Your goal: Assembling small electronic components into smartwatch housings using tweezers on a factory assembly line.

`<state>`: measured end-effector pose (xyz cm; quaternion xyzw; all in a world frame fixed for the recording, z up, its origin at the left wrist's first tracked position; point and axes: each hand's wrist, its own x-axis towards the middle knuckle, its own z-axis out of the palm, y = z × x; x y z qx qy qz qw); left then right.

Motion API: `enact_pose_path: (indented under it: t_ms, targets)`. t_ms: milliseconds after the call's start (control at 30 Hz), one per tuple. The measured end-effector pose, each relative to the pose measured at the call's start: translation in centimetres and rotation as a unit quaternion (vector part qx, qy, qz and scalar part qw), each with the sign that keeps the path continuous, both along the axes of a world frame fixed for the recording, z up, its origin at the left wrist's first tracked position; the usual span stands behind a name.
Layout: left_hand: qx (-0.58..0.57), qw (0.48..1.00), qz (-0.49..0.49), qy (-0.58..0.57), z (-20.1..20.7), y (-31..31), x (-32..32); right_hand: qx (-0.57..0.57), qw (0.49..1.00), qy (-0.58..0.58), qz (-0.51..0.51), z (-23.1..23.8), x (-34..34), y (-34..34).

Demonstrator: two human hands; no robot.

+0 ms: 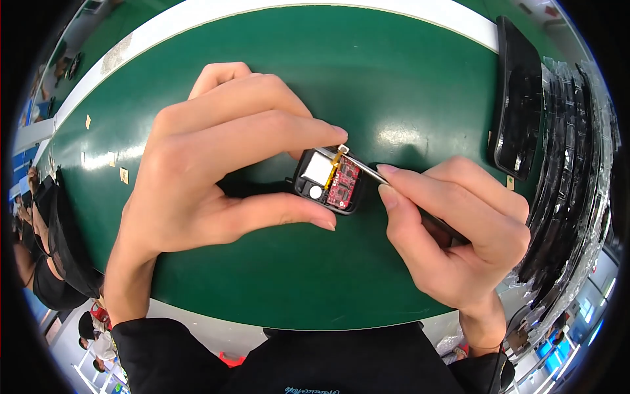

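Observation:
Between the thumb and fingers of my left hand is a small black device housing, its inner side facing up. Inside it lie a red circuit board, a white rectangular block and a white round part. A yellow-orange flex strip runs between the block and the board. My right hand pinches slim tweezers, whose metal tips reach the upper edge of the housing. At those tips is a tiny white connector; whether they grip it, I cannot tell.
The green tabletop has a white raised edge at the back. A glossy black tray stands at the right, beside stacked black trays in clear plastic. Small paper bits lie at left. Another person's arm shows at far left.

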<state>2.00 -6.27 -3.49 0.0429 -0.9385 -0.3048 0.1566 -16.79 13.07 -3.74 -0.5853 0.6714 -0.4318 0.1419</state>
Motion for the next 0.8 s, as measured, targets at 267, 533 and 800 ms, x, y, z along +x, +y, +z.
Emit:
enact_pose_path:
  t_ms: [267,533,800]
  targets:
    - [-0.004,1.000,0.007,0.004,-0.1,0.0,0.0,-0.042,0.998,0.038,-0.003,-0.1,0.1,0.2]
    - [-0.003,1.000,0.010,-0.026,0.3,0.0,0.0,-0.052,0.997,0.064,0.012,-0.5,0.2,0.1]
    - [0.011,0.999,-0.007,-0.029,0.0,-0.6,0.2,-0.061,0.997,0.045,0.023,-1.0,0.3,-0.1]
